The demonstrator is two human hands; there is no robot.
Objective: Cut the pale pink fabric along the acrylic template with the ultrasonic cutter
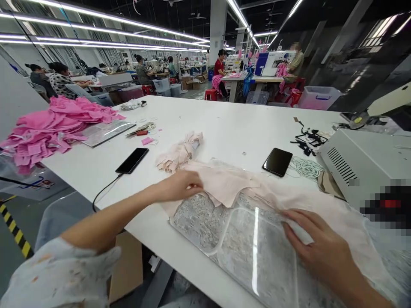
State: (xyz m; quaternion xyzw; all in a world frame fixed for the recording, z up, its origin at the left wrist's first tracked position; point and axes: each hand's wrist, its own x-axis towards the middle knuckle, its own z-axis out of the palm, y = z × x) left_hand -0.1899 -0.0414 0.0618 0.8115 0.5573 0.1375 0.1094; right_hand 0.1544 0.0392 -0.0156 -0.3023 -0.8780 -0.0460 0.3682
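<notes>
Pale pink fabric pieces lie in a layered strip across the table, partly over a clear-topped grey patterned mat. My left hand is closed, its fingertips pinching the left part of the fabric. Toward the right, my right hand has thumb and forefinger close together at the fabric's lower edge, above the mat. Just beyond my left hand sits a bunched heap of the same pale fabric.
On the white table are a phone with a cable, a dark phone, pale green cord and black straps. Bright pink fabric is piled left; a grey machine housing stands right. People sew beyond.
</notes>
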